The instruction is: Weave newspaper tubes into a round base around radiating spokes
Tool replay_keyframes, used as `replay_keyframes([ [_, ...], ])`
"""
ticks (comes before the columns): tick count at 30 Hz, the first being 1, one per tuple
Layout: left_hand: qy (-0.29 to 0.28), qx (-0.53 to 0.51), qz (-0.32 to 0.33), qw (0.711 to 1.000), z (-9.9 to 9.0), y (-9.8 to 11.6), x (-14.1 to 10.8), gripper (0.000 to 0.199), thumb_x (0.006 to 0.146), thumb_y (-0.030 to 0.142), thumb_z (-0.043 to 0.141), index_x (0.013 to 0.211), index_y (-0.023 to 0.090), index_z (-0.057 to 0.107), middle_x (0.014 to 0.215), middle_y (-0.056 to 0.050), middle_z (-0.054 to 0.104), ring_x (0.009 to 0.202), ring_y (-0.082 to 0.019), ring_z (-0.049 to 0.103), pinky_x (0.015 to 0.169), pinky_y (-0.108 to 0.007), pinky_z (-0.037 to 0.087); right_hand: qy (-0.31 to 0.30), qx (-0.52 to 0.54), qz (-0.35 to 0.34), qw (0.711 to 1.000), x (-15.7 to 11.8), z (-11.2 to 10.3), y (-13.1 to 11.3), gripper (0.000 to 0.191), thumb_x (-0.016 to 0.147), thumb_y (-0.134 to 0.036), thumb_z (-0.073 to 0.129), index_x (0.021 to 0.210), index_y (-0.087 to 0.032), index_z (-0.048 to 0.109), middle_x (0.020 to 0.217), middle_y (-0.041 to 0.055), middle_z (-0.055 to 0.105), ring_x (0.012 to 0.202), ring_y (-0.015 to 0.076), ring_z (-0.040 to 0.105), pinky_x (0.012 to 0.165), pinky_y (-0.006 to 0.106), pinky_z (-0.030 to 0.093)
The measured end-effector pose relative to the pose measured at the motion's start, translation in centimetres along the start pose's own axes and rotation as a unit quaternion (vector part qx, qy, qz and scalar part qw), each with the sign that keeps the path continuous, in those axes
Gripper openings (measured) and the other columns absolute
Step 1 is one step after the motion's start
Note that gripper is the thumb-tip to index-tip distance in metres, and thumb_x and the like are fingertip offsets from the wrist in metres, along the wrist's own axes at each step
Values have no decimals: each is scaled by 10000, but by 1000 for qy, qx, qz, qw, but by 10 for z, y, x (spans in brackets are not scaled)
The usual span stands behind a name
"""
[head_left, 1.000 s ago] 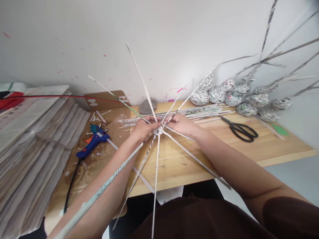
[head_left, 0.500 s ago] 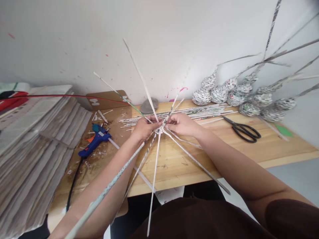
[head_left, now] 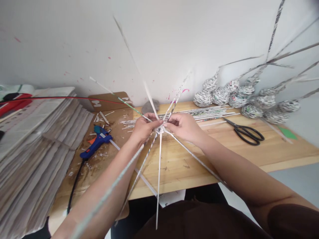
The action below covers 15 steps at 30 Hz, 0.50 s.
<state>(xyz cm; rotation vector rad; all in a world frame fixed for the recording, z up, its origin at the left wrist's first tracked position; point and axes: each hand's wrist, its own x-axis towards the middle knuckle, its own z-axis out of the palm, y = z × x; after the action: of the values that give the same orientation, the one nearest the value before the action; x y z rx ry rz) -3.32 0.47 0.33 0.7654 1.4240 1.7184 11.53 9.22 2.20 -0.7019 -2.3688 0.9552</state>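
Between my hands is a small woven base (head_left: 159, 129) of rolled newspaper, with several long paper tubes (head_left: 159, 172) fanning out from it like spokes. My left hand (head_left: 147, 127) pinches its left edge with thumb and fingers. On the right side my right hand (head_left: 181, 125) is closed at the weave, thumb and fingertips gripping paper tubes there. Some tubes point up toward the wall, others down toward my lap and over my left forearm. My fingers hide part of the weave. Behind the hands lies a bundle of loose paper tubes (head_left: 206, 114).
Left stand a folded newspaper stack (head_left: 57, 132) and a blue glue gun (head_left: 98, 141) with a black cord, near paper scraps. Black scissors (head_left: 245, 132) lie right. Several woven paper gourd shapes (head_left: 203, 98) with long upright tubes line the wall. A grey stone (head_left: 151, 106) sits behind.
The spokes have turned slightly, and the upper left one leans further left. My right fingers have closed in on the weave. The whole view has shifted a little.
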Motion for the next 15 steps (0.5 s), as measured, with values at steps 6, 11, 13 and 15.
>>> replay_keyframes([
  [6,-42,-78,-46,995,-3,1,3,437,486,317,900,790,133,646,680,-11,669,601,-125,605,629,-269,475,-7,84,17,996,8,3,13,203,786,-368,663,798,-171,710,727,28,698,651,152,600,606,260,411],
  [11,-65,-38,-79,994,-4,4,1,373,521,346,888,728,110,685,663,-42,674,589,-134,597,594,-270,471,-12,52,12,998,12,4,15,330,827,-454,594,684,-163,653,585,-4,591,551,116,490,541,245,334],
  [13,-68,-37,-80,994,-3,4,-1,357,498,314,894,707,111,688,659,-46,674,597,-142,602,583,-269,469,-17,59,11,998,13,4,14,359,827,-475,587,656,-162,631,563,-11,566,538,109,469,531,241,318],
  [15,-59,-35,-70,995,-2,4,-2,347,479,281,894,705,114,691,658,-40,673,592,-137,596,564,-255,454,-18,77,13,997,15,4,15,357,819,-476,596,656,-161,629,564,-11,571,540,108,473,529,238,319],
])
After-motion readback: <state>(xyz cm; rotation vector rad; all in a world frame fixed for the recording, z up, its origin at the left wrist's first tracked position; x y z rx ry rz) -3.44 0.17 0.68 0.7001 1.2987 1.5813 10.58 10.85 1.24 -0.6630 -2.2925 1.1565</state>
